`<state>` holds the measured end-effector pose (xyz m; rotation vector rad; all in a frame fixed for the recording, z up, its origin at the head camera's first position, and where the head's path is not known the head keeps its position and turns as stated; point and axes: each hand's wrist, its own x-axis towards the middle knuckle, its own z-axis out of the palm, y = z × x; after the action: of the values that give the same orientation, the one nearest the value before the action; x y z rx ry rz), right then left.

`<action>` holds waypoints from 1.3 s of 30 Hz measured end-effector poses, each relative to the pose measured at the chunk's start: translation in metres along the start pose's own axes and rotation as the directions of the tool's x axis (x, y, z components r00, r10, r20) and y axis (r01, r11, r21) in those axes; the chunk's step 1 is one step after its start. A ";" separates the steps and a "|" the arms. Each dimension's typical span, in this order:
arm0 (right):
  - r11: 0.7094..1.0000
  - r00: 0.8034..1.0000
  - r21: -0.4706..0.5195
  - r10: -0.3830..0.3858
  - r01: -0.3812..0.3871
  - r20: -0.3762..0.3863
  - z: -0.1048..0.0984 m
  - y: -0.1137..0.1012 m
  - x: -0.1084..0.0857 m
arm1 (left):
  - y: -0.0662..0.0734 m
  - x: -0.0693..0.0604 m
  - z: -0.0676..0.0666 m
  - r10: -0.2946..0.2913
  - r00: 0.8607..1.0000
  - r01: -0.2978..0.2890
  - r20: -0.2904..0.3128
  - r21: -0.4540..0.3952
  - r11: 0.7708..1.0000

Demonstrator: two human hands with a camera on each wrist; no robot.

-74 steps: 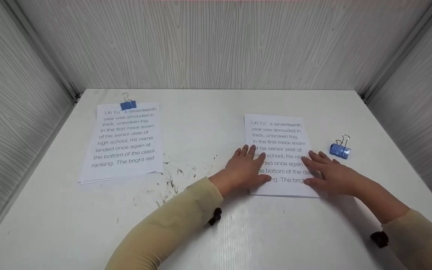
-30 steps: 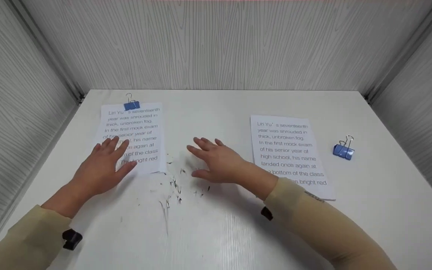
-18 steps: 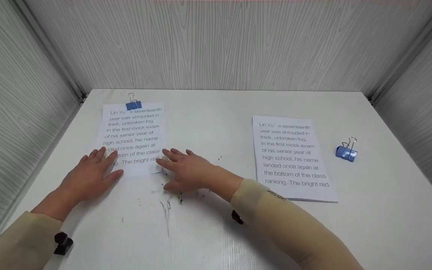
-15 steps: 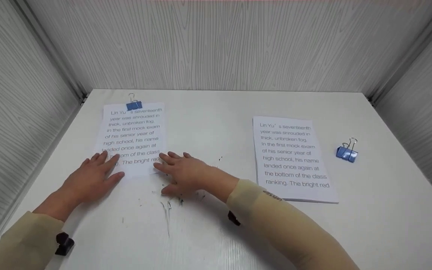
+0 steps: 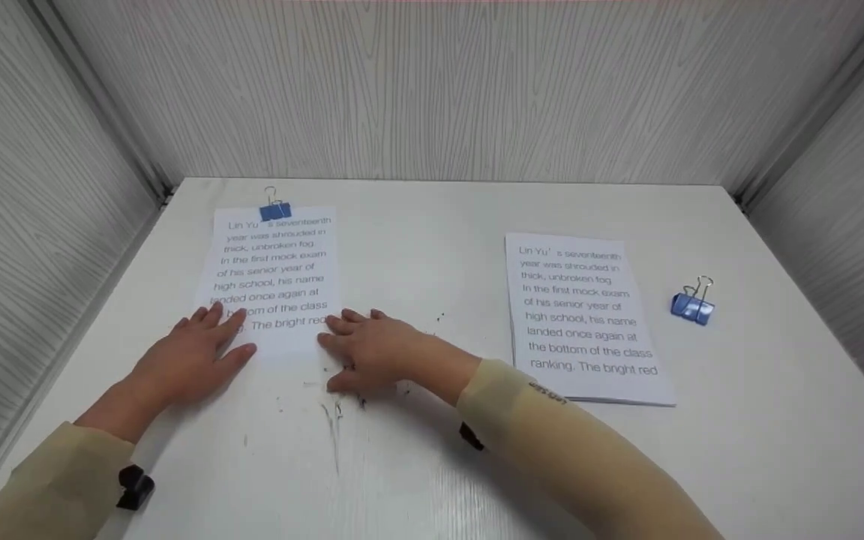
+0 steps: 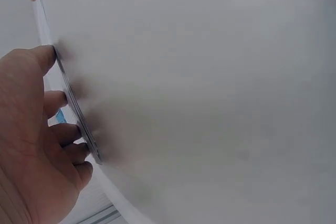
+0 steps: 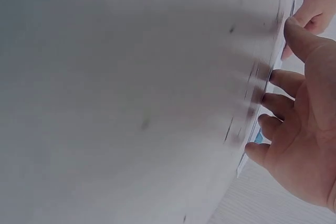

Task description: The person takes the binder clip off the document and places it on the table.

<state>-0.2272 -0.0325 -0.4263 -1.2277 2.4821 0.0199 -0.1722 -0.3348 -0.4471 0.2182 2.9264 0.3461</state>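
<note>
A stack of printed white sheets (image 5: 274, 270) lies at the left of the table, a blue binder clip (image 5: 275, 211) at its top edge with one wire handle raised. My left hand (image 5: 188, 364) rests with spread fingers on the stack's lower left corner. At the lower right edge, the fingers of my right hand (image 5: 379, 351) touch the paper. In the left wrist view, the fingertips of my left hand (image 6: 37, 129) meet the edge of the stack (image 6: 76, 108). The right wrist view shows my right hand (image 7: 310, 108) with its fingertips along the paper's edge.
A second stack of printed sheets (image 5: 586, 319) lies on the right half of the white table (image 5: 417, 232). Beside it stands another blue binder clip (image 5: 693, 307) with raised wire handles. Dark marks spot the table near my right hand. Grey wood-grain panels (image 5: 432, 90) enclose the table.
Both hands moved left from the right stack to the left one, my right hand reaching its edge. Since half a second ago, the left stack with its clip has shifted slightly right.
</note>
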 end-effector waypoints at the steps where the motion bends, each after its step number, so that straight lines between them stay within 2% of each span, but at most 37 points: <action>1: 1.000 1.000 -0.002 -0.003 0.003 -0.001 0.000 0.002 -0.002 | 0.003 0.001 0.001 0.005 1.000 -0.005 -0.005 0.008 1.000; 11: 1.000 1.000 -0.016 -0.016 0.016 -0.003 0.009 0.022 -0.032 | 0.040 0.006 0.007 0.031 0.999 -0.029 -0.030 0.081 0.996; 20: 0.999 0.999 0.015 -0.040 0.040 -0.022 0.019 0.044 -0.078 | 0.076 0.007 0.016 0.120 0.991 -0.114 -0.057 0.099 0.988; 31: 0.993 0.997 0.097 -0.057 0.062 -0.050 0.032 0.069 -0.137 | 0.122 0.002 0.026 0.224 0.974 -0.219 -0.029 0.105 0.970; 39: 0.993 0.997 0.106 -0.043 0.050 -0.068 0.045 0.077 -0.172 | 0.148 -0.001 0.034 0.258 0.966 -0.257 0.010 0.135 0.957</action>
<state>-0.1770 0.1545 -0.4225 -1.2598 2.4732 -0.1663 -0.1459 -0.1851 -0.4431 0.6237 2.9338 0.1832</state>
